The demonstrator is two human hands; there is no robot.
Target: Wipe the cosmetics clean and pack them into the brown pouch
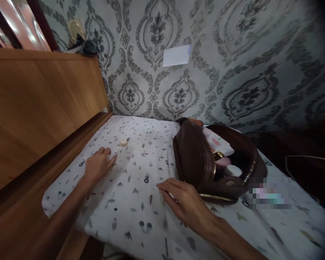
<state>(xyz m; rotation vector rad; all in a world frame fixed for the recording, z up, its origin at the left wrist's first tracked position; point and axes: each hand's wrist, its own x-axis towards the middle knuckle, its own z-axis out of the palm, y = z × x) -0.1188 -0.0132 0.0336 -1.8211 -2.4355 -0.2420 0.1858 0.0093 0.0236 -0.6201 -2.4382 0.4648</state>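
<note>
My left hand [99, 165] hovers over or rests on the left part of a white printed sheet [135, 162]. Its fingers are loosely bent, with the thumb held apart and nothing between them. Just beyond it lies a small round cream-coloured object [124, 142]. My right hand [182, 198] is low at the middle, its fingers stretched toward the left and no held thing visible. Close to its right stands a dark brown bag [192, 155], unzipped. Inside the bag I see a white packet [219, 142], a white round lid [233, 170] and something pink [222, 162].
A wooden board [43, 90] borders the sheet on the left, with dark items [86, 47] on top. The patterned wall [157, 86] rises behind, carrying a white rectangle [176, 56]. A blurred-out patch [271, 195] lies right of the bag.
</note>
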